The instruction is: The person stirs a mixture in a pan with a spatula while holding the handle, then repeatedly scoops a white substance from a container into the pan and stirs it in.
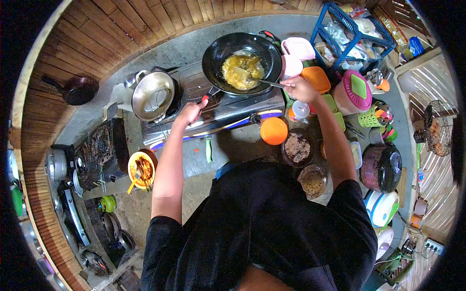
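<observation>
Black wok (215,56) sits over the stove (191,87); my left hand (191,114) grips its handle (206,98), my right hand (299,90) clasps a spatula (272,83) reaching into food (237,70) inside the wok.

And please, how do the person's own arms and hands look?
The sleeves are short and black; below them, the left arm and right arm are bare. The left hand and right hand wear no gloves; no watch or bracelet shows.

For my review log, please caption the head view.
Left hand grips the wok handle; right hand holds a spatula in yellow food.
</observation>
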Tool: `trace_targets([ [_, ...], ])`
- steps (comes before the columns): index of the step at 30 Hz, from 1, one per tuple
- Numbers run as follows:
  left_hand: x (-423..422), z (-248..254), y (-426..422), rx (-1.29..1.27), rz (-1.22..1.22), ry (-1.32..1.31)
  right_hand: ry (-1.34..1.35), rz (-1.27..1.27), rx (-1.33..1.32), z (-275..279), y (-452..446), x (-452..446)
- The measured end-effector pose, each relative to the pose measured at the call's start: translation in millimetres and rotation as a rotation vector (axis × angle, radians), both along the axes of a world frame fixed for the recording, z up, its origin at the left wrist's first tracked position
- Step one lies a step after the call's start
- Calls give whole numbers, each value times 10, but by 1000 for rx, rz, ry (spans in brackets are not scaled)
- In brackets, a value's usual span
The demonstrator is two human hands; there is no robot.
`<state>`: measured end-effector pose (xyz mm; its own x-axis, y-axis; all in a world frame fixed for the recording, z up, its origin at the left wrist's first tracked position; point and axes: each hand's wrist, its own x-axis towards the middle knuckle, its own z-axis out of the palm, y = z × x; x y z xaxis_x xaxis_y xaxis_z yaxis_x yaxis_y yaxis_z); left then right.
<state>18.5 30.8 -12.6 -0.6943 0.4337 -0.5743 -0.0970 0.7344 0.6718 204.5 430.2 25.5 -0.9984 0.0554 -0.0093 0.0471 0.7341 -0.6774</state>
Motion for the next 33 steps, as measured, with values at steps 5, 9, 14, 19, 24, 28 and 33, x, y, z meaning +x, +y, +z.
trace_targets([
  [5,31,58,15,-10,15,-18,2,-129,-93,121,-169,-40],
  [9,3,-9,-5,20,19,-25,145,-221,234,305,-206,-87],
  [14,8,14,13,17,31,-25,277,-233,583,237,-61,-216],
  [19,7,33,5,27,18,-48,42,-186,572,147,-149,-403],
  [24,30,12,13,22,12,10,66,-129,278,131,-388,-440],
  [28,26,19,9,18,29,-19,73,-143,277,404,-570,-241],
  [33,-18,-112,2,-23,-7,73,281,-135,466,747,-670,269],
])
